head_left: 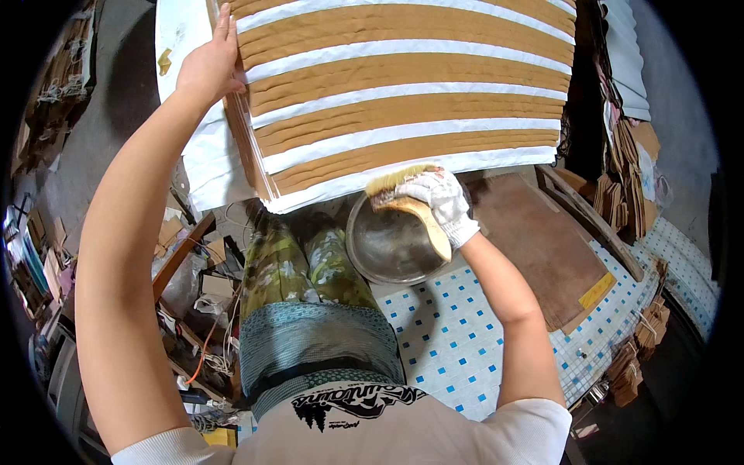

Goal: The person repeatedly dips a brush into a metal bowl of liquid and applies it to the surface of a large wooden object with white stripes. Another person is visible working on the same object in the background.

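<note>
A fanned stack of brown paper sheets (403,85) with white strips between them lies on a white-covered surface ahead of me. My left hand (209,66) is bare and presses flat on the stack's left edge. My right hand (442,198) wears a white glove and grips a wide wooden-handled brush (403,194). The brush's pale bristles sit at the stack's near edge, above a round metal bowl (387,248).
A brown board (535,240) lies right of the bowl on a white counter with small blue tiles (449,333). Bundles of brown paper pieces (628,186) pile up at the right. Clutter and cables (209,310) fill the floor at my left.
</note>
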`<state>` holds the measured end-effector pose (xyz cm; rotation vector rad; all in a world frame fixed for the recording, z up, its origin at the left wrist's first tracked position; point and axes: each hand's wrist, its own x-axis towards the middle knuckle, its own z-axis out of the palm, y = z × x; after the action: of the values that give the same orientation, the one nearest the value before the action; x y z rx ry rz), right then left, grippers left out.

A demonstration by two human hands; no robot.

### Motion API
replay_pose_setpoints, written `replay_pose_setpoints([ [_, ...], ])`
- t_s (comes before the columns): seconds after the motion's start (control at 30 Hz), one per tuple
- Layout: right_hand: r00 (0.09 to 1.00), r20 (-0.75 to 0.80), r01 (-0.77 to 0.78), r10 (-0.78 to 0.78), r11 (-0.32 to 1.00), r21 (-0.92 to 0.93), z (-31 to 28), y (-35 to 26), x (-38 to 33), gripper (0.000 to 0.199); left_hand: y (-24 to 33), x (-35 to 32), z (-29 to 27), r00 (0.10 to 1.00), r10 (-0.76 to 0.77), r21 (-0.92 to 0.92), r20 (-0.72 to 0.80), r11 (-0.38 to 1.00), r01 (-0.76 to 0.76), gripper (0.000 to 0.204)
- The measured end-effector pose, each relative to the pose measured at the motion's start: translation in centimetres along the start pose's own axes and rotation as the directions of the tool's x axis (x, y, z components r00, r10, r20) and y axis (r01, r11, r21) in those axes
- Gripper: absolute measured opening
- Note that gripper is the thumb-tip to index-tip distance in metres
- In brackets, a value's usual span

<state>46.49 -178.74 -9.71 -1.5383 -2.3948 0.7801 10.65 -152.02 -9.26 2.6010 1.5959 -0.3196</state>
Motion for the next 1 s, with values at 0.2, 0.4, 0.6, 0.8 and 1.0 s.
replay_pose_setpoints([
  [0.2,0.919,-0.357,0.276,-0.169,0.921,0.275,-6.7,1.8,11.7,0.024,-2.2,0.6,-1.1,0.988,0.028,-0.004,0.15,1.0,-0.028,0.112],
  [0.4,0.818,-0.567,0.257,-0.094,0.942,0.215,-10.3,-1.1,26.7,0.032,-4.9,2.4,0.4,0.981,0.11,0.006,0.158,0.994,-0.113,0.094],
  [0.6,0.904,-0.418,-0.009,-0.084,0.977,-0.215,0.8,-5.8,14.7,0.036,-5.1,1.9,0.4,0.979,0.053,-0.059,0.199,0.997,-0.042,0.093],
  [0.8,0.997,0.075,0.026,-0.019,0.996,-0.088,4.8,-6.9,5.3,0.028,-3.7,1.9,-2.8,0.958,0.059,-0.155,0.282,0.988,-0.016,0.09],
  [1.0,0.963,-0.266,0.133,-0.048,0.941,0.313,-5.0,-6.9,20.2,0.028,-4.7,2.0,-2.2,0.955,0.037,-0.119,0.294,0.993,-0.002,0.091],
])
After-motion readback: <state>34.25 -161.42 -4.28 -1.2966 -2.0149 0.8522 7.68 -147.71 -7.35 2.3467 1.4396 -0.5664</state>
